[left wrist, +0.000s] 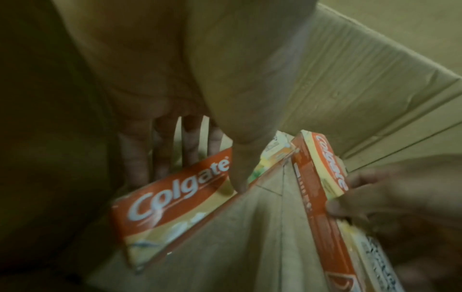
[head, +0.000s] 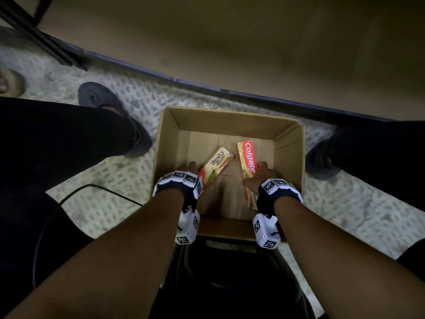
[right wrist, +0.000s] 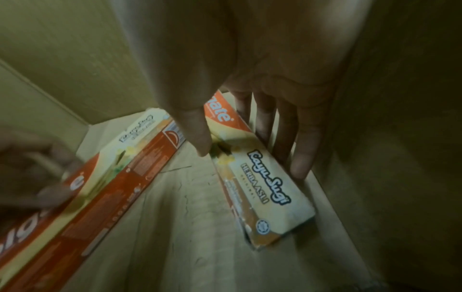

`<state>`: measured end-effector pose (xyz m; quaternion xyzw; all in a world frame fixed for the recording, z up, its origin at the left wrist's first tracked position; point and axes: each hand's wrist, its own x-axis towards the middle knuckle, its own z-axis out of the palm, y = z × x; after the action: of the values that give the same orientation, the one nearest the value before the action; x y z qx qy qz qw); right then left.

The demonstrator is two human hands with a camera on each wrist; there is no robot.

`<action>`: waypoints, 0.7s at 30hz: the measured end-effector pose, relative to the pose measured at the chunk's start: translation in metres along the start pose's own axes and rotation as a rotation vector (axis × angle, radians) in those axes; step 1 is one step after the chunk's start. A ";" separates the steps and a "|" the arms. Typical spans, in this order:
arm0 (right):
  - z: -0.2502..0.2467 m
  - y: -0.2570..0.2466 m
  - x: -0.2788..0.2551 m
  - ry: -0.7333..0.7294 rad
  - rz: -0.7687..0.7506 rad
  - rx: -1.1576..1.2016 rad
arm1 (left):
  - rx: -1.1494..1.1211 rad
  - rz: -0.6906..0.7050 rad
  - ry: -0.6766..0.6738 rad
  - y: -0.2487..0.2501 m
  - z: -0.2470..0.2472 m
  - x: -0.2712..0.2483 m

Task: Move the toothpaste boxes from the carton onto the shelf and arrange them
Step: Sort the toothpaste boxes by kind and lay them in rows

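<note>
An open cardboard carton point(head: 230, 116) stands on the floor with two red and yellow toothpaste boxes in it. My left hand point(head: 189, 168) reaches in and holds the left toothpaste box point(head: 217, 165), which lies slanted. In the left wrist view the left hand point(left wrist: 195, 170) has its thumb on the printed face of that box point(left wrist: 170, 207) and its fingers behind it. My right hand point(head: 264, 173) holds the right toothpaste box point(head: 248, 160), tilted on edge. The right wrist view shows the right hand point(right wrist: 250, 156) with thumb and fingers either side of its box point(right wrist: 270, 189).
A brown shelf board point(head: 253, 54) with a dark front edge runs just beyond the carton. My legs and dark shoes point(head: 128, 125) flank the carton on the speckled floor. A black cable point(head: 101, 187) lies at the left, and a dark seat point(head: 230, 272) sits below the carton.
</note>
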<state>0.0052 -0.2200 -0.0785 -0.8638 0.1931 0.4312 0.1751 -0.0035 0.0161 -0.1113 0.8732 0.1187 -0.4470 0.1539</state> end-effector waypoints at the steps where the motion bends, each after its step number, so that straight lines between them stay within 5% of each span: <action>1: 0.001 -0.001 0.000 -0.001 0.001 -0.006 | 0.011 0.027 -0.012 0.001 -0.001 0.001; 21: -0.003 -0.003 -0.001 -0.066 -0.025 0.024 | 0.024 0.119 -0.018 0.026 -0.008 -0.013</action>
<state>0.0079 -0.2187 -0.0763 -0.8493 0.1817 0.4546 0.1972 0.0039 -0.0054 -0.0923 0.8763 0.0600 -0.4465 0.1708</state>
